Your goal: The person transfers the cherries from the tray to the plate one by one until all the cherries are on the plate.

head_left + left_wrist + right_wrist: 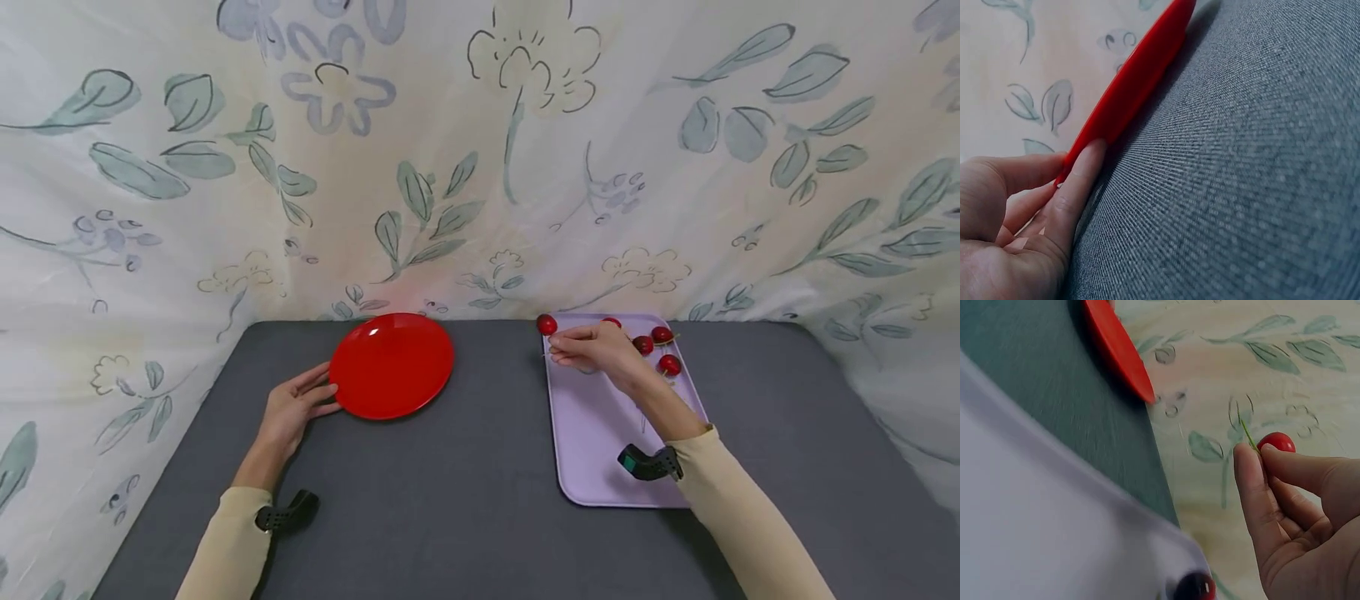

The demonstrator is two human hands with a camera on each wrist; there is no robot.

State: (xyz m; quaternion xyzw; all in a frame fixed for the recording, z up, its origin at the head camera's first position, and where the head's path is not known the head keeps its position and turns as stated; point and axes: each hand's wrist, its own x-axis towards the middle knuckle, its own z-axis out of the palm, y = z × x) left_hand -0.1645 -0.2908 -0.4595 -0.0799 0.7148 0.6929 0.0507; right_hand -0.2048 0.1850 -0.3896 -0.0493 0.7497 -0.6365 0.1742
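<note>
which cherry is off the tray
The cherry pinched by its stem in the right hand, held over the tray's far-left corner; the others lie on the tray.

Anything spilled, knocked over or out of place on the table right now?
Nothing stands out. The red plate lies flat on the grey table, the left hand touching its rim. The right hand pinches one cherry by its stem; the other cherries lie on the lilac tray.
</note>
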